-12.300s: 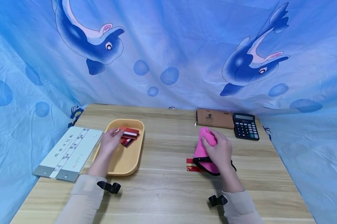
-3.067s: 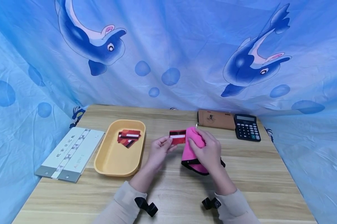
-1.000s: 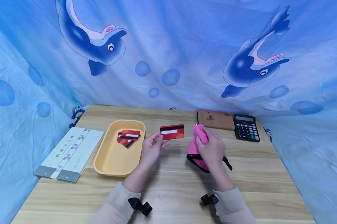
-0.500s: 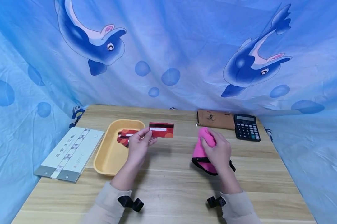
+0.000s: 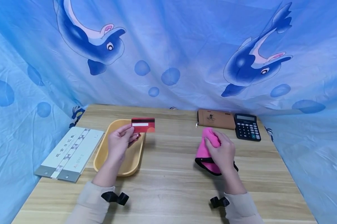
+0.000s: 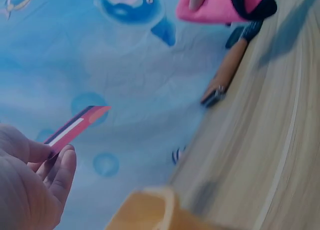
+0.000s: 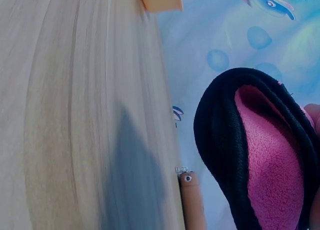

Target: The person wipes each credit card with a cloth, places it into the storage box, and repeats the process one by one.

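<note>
My left hand (image 5: 119, 141) pinches a red bank card (image 5: 149, 128) by its left end, above the tan tray (image 5: 141, 157). The card has a black magnetic stripe and a white signature strip; in the left wrist view the same card (image 6: 75, 130) stands clear of everything but the fingers. Partly hidden behind the hand, more red cards (image 5: 134, 141) lie in the tray. My right hand (image 5: 223, 151) grips a folded pink fleecy cloth (image 5: 203, 149) with black edging, held above the table. In the right wrist view the cloth's black-edged fold (image 7: 272, 160) gapes, showing pink pile inside.
A white-and-grey ledger book (image 5: 70, 152) lies left of the tray. At the back right, a brown zip wallet (image 5: 217, 119) sits beside a black calculator (image 5: 246, 127). A blue dolphin-print curtain (image 5: 168, 46) hangs behind the wooden table (image 5: 168, 186).
About three seconds ago the card's right end was in the cloth. Since then, my left hand has drawn it out and carried it left over the tray. The right hand has moved right with the cloth.
</note>
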### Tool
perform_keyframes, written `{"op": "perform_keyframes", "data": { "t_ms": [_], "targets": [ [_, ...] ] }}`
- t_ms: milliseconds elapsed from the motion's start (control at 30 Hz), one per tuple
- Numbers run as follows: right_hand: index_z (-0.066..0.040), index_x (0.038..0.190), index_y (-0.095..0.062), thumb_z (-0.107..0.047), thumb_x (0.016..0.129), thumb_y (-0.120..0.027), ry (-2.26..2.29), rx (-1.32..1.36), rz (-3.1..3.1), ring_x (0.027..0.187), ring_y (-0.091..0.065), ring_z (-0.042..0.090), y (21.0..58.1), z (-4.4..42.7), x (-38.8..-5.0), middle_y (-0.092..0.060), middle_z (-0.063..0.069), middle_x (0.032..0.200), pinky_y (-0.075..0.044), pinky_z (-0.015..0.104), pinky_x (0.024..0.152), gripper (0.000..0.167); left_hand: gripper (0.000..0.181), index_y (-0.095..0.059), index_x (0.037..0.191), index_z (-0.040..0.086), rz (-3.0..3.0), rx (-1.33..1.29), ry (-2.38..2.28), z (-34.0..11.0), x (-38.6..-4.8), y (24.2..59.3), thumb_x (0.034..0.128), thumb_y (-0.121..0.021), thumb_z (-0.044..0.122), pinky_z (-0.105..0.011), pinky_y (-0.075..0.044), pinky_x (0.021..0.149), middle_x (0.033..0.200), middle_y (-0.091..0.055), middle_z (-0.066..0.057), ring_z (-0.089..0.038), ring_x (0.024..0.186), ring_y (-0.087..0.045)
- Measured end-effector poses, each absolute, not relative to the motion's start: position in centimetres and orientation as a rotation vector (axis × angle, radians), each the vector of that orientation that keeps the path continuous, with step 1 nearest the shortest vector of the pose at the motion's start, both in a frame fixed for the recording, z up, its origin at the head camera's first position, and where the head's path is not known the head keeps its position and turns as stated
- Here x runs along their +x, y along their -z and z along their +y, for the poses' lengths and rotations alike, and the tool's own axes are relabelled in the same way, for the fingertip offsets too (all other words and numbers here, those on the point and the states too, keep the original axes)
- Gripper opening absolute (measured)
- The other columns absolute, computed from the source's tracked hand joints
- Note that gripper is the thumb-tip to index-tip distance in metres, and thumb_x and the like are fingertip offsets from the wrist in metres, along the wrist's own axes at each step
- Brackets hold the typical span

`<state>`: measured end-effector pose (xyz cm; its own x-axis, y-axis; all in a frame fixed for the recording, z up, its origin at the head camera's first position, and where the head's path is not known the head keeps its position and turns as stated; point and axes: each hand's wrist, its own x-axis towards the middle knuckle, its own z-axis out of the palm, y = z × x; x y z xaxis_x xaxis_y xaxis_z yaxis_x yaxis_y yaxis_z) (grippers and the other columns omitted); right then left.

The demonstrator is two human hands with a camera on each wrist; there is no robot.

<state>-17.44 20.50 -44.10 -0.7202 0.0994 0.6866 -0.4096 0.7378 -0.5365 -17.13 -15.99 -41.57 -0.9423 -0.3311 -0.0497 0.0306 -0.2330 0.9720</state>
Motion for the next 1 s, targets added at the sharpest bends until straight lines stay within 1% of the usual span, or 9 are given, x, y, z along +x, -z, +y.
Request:
{"op": "perform_keyframes", "data": {
  "t_ms": [167,367,433,500,567,633,867,933,1000],
  "targets": [
    [-0.002,0.116,-0.075,-0.016,0.078,-0.087,-0.907,0.238,-2.218,0.092,-0.072,0.034,44.1,20.8,-17.4,-0.075,0.018,0.103,-0.058,0.047,0.071,0.042,0.032,-0.059,0.128,-0.014,-1.813,0.397,2.214,-18.1,-17.6,42.2,0.0984,-0.060,-0.003,-0.022,-0.061,0.072,0.081,-0.073,0.004,-0.010,0.072,-0.073],
    [-0.003,0.117,-0.075,-0.016,0.078,-0.088,-0.914,0.227,-2.222,0.095,-0.072,0.035,44.4,21.0,-17.4,-0.074,0.017,0.105,-0.058,0.049,0.076,0.043,0.033,-0.059,0.131,-0.013,-1.920,0.471,2.137,-20.0,-18.1,43.3,0.0995,-0.059,-0.002,-0.026,-0.061,0.076,0.084,-0.072,0.002,-0.008,0.073,-0.073],
    [-0.003,0.117,-0.075,-0.017,0.078,-0.088,-0.915,0.221,-2.223,0.096,-0.072,0.035,44.5,21.1,-17.4,-0.074,0.017,0.106,-0.058,0.049,0.077,0.044,0.033,-0.059,0.131,-0.012,-1.971,0.490,2.104,-20.4,-18.3,43.7,0.1002,-0.058,-0.001,-0.028,-0.061,0.079,0.091,-0.073,-0.004,-0.007,0.074,-0.072],
    [-0.004,0.117,-0.075,-0.017,0.078,-0.088,-0.917,0.214,-2.229,0.097,-0.071,0.034,44.6,21.2,-17.4,-0.074,0.017,0.107,-0.058,0.049,0.077,0.044,0.033,-0.059,0.131,-0.011,-2.012,0.507,2.072,-20.8,-18.5,44.1,0.1006,-0.058,0.000,-0.028,-0.061,0.081,0.102,-0.073,-0.014,-0.006,0.075,-0.072],
    [-0.004,0.118,-0.075,-0.018,0.078,-0.088,-0.919,0.213,-2.233,0.097,-0.071,0.034,44.7,21.3,-17.4,-0.075,0.016,0.107,-0.058,0.049,0.078,0.044,0.033,-0.059,0.132,-0.011,-2.043,0.517,2.058,-21.1,-18.7,44.4,0.1009,-0.058,0.000,-0.027,-0.060,0.082,0.113,-0.069,-0.024,-0.006,0.077,-0.072],
    [-0.004,0.118,-0.075,-0.018,0.078,-0.088,-0.919,0.215,-2.233,0.097,-0.072,0.034,44.7,21.3,-17.4,-0.075,0.016,0.107,-0.058,0.048,0.078,0.044,0.035,-0.058,0.133,-0.012,-2.090,0.524,2.042,-21.5,-18.9,44.7,0.1008,-0.058,0.000,-0.026,-0.060,0.082,0.121,-0.065,-0.031,-0.006,0.077,-0.071],
    [-0.004,0.118,-0.075,-0.018,0.078,-0.088,-0.922,0.217,-2.239,0.096,-0.072,0.033,44.8,21.4,-17.4,-0.075,0.016,0.107,-0.058,0.047,0.077,0.044,0.041,-0.051,0.138,-0.015,-2.314,0.492,1.990,-22.3,-19.3,45.4,0.0986,-0.055,-0.006,-0.022,-0.060,0.081,0.125,-0.060,-0.035,-0.010,0.082,-0.070],
    [-0.005,0.118,-0.075,-0.018,0.079,-0.088,-0.921,0.214,-2.254,0.097,-0.071,0.033,44.8,21.4,-17.3,-0.074,0.016,0.108,-0.058,0.047,0.078,0.044,0.044,-0.047,0.140,-0.014,-2.346,0.492,1.981,-22.4,-19.4,45.6,0.0984,-0.057,-0.004,-0.021,-0.059,0.081,0.128,-0.059,-0.036,-0.011,0.085,-0.070],
    [-0.004,0.119,-0.074,-0.019,0.079,-0.087,-0.923,0.213,-2.267,0.098,-0.071,0.032,44.8,21.4,-17.3,-0.074,0.016,0.108,-0.058,0.047,0.078,0.044,0.048,-0.045,0.142,-0.015,-2.375,0.492,1.958,-22.4,-19.3,45.8,0.0985,-0.059,-0.001,-0.023,-0.060,0.083,0.130,-0.057,-0.037,-0.017,0.091,-0.071]
  ]
}}
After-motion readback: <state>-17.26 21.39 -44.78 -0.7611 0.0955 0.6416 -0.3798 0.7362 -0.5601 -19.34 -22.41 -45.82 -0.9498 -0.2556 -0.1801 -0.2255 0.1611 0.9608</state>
